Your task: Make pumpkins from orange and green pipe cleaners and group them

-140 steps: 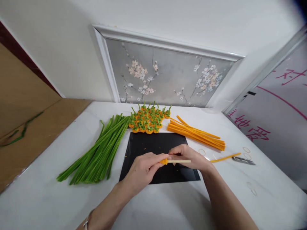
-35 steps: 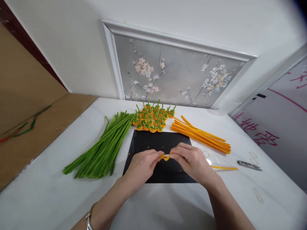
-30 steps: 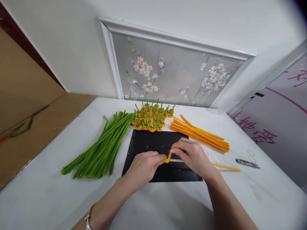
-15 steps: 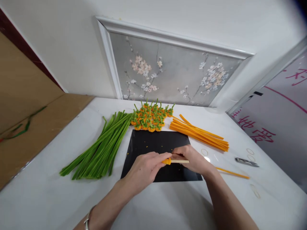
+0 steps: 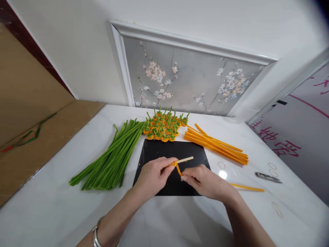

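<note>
My left hand (image 5: pixel 154 174) pinches a pale wooden stick (image 5: pixel 186 160) where an orange fuzzy stem (image 5: pixel 179 169) is coiled round it. The stick's free end points right and slightly up. The loose end of that stem hangs down to my right hand (image 5: pixel 203 180), whose thumb and fingertips are closed on it. Both hands are above a black mat (image 5: pixel 164 151) with small orange bits on it. Behind the mat sit several small orange pieces with green stems (image 5: pixel 164 127).
Green stems (image 5: pixel 110 157) lie in a bundle at left, orange stems (image 5: pixel 216 144) at right. Farther right are snips (image 5: pixel 268 177), thin clear rings (image 5: pixel 221 165) and a single orange stem (image 5: pixel 248 187). A framed floral panel (image 5: pixel 190 79) stands behind.
The stick's free end has tilted up. My right hand has moved down, and the loose orange end between the hands now shows. The view has shifted slightly.
</note>
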`<act>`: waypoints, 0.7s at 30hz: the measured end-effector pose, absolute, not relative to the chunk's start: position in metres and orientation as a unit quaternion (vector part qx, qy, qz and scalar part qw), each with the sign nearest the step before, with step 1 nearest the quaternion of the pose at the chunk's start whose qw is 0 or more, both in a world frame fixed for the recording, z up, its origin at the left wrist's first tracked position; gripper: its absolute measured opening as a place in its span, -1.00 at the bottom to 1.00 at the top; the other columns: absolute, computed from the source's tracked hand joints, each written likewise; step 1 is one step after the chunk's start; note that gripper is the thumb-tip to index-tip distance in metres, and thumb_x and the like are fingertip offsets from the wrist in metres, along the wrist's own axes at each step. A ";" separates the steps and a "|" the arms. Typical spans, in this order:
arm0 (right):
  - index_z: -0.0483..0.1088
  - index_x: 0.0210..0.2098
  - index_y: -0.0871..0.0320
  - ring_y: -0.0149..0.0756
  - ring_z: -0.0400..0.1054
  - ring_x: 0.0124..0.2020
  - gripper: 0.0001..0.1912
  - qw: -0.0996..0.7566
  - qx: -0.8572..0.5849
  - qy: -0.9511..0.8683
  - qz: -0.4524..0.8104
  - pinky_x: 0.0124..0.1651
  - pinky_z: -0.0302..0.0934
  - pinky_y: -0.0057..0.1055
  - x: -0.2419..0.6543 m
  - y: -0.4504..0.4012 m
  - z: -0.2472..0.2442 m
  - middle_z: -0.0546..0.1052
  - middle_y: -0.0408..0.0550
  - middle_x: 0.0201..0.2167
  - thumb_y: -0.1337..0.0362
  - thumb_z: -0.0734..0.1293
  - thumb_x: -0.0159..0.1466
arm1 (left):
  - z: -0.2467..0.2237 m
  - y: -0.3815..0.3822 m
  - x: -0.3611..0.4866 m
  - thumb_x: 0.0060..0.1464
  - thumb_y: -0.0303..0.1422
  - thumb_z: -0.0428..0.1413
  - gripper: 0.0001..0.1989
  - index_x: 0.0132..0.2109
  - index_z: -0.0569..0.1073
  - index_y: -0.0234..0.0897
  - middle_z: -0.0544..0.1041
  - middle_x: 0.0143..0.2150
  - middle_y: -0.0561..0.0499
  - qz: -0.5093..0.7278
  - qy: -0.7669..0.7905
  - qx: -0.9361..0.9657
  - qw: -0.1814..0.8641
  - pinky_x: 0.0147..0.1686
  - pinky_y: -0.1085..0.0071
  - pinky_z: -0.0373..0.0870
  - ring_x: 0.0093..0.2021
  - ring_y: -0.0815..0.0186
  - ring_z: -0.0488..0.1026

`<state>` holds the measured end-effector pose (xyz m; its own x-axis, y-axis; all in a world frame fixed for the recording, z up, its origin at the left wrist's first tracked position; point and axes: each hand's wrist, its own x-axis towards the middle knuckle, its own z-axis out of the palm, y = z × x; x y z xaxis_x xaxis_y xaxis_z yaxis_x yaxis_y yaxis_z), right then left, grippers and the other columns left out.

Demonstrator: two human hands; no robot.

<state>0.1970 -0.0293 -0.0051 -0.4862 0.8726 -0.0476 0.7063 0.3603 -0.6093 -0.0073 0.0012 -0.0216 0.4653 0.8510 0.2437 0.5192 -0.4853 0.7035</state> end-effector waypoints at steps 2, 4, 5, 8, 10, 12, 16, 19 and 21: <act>0.20 -0.58 0.13 -0.46 -0.02 -0.59 -0.66 0.143 -0.486 -0.813 0.286 -0.47 -0.05 -0.48 0.198 -0.028 -0.008 0.20 -0.26 -0.64 0.29 0.16 0.33 | -0.021 0.002 -0.007 0.23 -0.35 0.00 -0.71 0.04 0.50 -0.19 0.58 -0.23 0.02 0.311 0.406 0.800 0.314 -0.29 0.50 0.37 -0.27 0.35 0.49; 0.18 -0.59 0.13 -0.45 -0.05 -0.59 -0.65 0.144 -0.486 -0.814 0.284 -0.48 -0.07 -0.47 0.198 -0.027 -0.009 0.16 -0.28 -0.66 0.29 0.16 0.33 | -0.021 0.002 -0.006 0.21 -0.34 0.02 -0.71 0.03 0.51 -0.21 0.59 -0.20 0.01 0.318 0.397 0.791 0.341 -0.28 0.51 0.37 -0.25 0.35 0.50; 0.17 -0.59 0.13 -0.45 -0.06 -0.59 -0.65 0.144 -0.485 -0.814 0.284 -0.48 -0.08 -0.47 0.198 -0.027 -0.009 0.14 -0.28 -0.66 0.30 0.16 0.33 | -0.021 0.002 -0.006 0.21 -0.33 0.03 -0.72 0.01 0.52 -0.21 0.59 -0.20 0.01 0.317 0.395 0.788 0.350 -0.27 0.50 0.37 -0.25 0.35 0.50; 0.15 -0.60 0.13 -0.45 -0.07 -0.58 -0.65 0.142 -0.483 -0.815 0.287 -0.48 -0.09 -0.48 0.197 -0.027 -0.008 0.13 -0.28 -0.66 0.30 0.16 0.34 | -0.023 0.003 -0.006 0.19 -0.32 0.06 -0.74 -0.03 0.55 -0.19 0.60 -0.21 0.02 0.317 0.413 0.777 0.353 -0.26 0.49 0.37 -0.27 0.35 0.50; 0.15 -0.60 0.14 -0.45 -0.05 -0.59 -0.64 0.139 -0.481 -0.815 0.290 -0.48 -0.07 -0.48 0.197 -0.028 -0.006 0.15 -0.27 -0.66 0.29 0.16 0.34 | -0.024 0.003 -0.006 0.18 -0.31 0.06 -0.73 0.00 0.53 -0.16 0.60 -0.15 0.02 0.323 0.433 0.770 0.341 -0.23 0.47 0.38 -0.23 0.33 0.51; 0.17 -0.61 0.14 -0.45 -0.03 -0.59 -0.63 0.140 -0.478 -0.818 0.286 -0.48 -0.06 -0.48 0.196 -0.030 -0.005 0.18 -0.26 -0.65 0.28 0.16 0.34 | -0.025 0.002 -0.007 0.20 -0.31 0.05 -0.72 0.03 0.51 -0.14 0.60 -0.13 0.03 0.325 0.442 0.773 0.319 -0.23 0.46 0.38 -0.21 0.32 0.51; 0.27 -0.57 0.13 -0.45 0.02 -0.60 -0.66 0.149 -0.463 -0.829 0.277 -0.49 -0.04 -0.48 0.198 -0.035 0.001 0.24 -0.24 -0.65 0.26 0.18 0.34 | -0.024 0.001 -0.007 0.24 -0.31 -0.01 -0.75 -0.08 0.54 -0.15 0.59 -0.29 0.05 0.305 0.453 0.799 0.250 -0.35 0.46 0.33 -0.32 0.33 0.49; 0.35 -0.51 0.12 -0.43 0.13 -0.58 -0.68 0.162 -0.456 -0.834 0.266 -0.49 -0.01 -0.47 0.198 -0.038 0.009 0.33 -0.20 -0.62 0.26 0.17 0.35 | -0.024 0.001 -0.007 0.24 -0.34 -0.02 -0.78 -0.14 0.53 -0.18 0.57 -0.30 0.05 0.297 0.458 0.808 0.221 -0.35 0.46 0.31 -0.32 0.33 0.49; 0.41 -0.44 0.11 -0.40 0.23 -0.53 -0.71 0.187 -0.457 -0.834 0.247 -0.44 0.06 -0.46 0.198 -0.038 0.014 0.41 -0.17 -0.56 0.26 0.17 0.36 | -0.024 0.002 -0.007 0.25 -0.35 -0.03 -0.79 -0.14 0.51 -0.19 0.57 -0.28 0.05 0.290 0.455 0.814 0.215 -0.33 0.45 0.32 -0.30 0.32 0.49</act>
